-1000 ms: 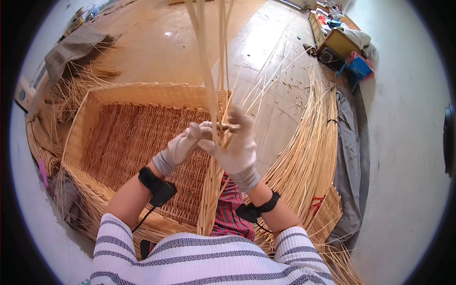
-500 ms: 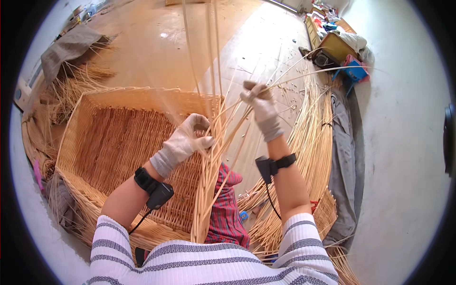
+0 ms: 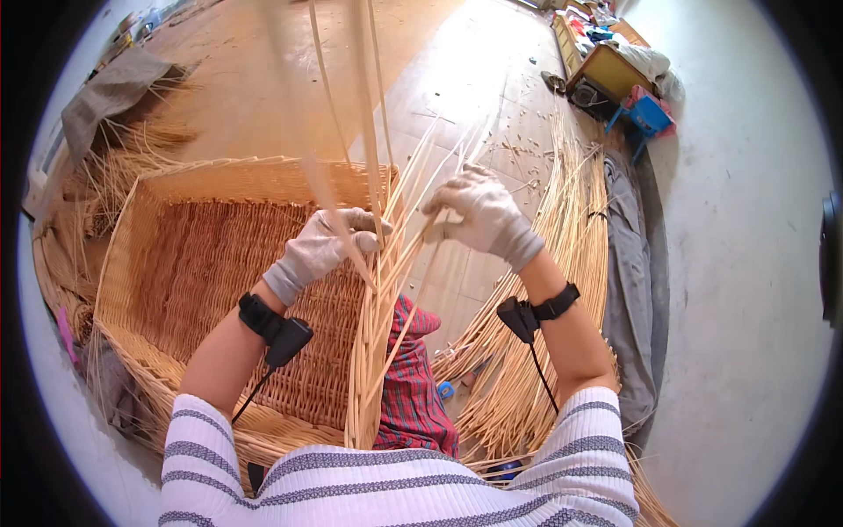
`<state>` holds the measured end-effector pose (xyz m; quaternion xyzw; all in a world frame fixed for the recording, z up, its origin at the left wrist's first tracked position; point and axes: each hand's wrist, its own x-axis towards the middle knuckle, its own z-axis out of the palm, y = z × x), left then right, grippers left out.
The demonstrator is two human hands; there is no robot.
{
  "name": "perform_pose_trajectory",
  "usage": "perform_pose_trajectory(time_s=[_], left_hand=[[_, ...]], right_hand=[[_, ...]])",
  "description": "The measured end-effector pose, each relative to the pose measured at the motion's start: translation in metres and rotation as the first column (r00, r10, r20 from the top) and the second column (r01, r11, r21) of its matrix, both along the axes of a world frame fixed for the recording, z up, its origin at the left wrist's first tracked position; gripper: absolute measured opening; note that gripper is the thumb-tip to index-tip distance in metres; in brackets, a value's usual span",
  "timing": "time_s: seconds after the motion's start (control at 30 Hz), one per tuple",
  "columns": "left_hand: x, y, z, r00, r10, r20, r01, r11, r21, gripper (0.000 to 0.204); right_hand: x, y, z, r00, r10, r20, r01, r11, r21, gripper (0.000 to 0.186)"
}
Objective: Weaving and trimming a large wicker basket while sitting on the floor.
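Note:
A large woven wicker basket [image 3: 202, 263] lies on the floor to my left, its open inside facing me. A bundle of long pale willow rods [image 3: 379, 290] rises from its near right corner between my arms. My left hand [image 3: 327, 246], in a light glove, grips several upright rods at the basket's rim. My right hand [image 3: 479, 215], also gloved, is closed on a few rods that fan out to the right. Black bands with cables sit on both wrists.
A thick heap of loose rods [image 3: 562, 290] curves along the floor on the right, beside a grey cloth [image 3: 628, 272]. A red checked cloth [image 3: 411, 386] lies under my arms. A yellow box and blue stool [image 3: 628, 92] stand far right. Straw litters the far left.
My right hand went out and up to the right with a few rods, then came back down toward the bundle. My left hand kept its hold at the rim.

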<state>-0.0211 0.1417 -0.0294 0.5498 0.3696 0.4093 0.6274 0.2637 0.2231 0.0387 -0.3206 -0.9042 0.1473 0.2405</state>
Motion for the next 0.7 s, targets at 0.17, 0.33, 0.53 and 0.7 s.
perform_pose_trajectory(time_s=[0.17,0.33,0.53,0.7], left_hand=[[0.009,-0.003,-0.012,0.998,0.063,0.023,-0.065,0.995,0.082,0.042],[0.009,-0.006,-0.017,0.993,0.101,-0.066,-0.093,0.990,0.110,0.045],[0.013,-0.010,-0.006,0.993,0.120,0.013,-0.121,0.987,0.103,0.033],[0.011,-0.009,-0.013,0.990,0.139,0.032,-0.142,0.979,0.148,0.037]], right_hand=[[-0.004,0.008,0.010,0.995,0.083,0.057,-0.093,0.975,0.201,0.024],[-0.008,0.009,0.004,0.980,0.120,0.162,-0.114,0.993,-0.043,0.025],[0.004,-0.003,0.012,0.983,0.156,0.100,-0.173,0.965,0.197,0.024],[-0.058,0.004,0.020,0.993,0.085,-0.087,-0.045,0.922,0.384,0.027]])
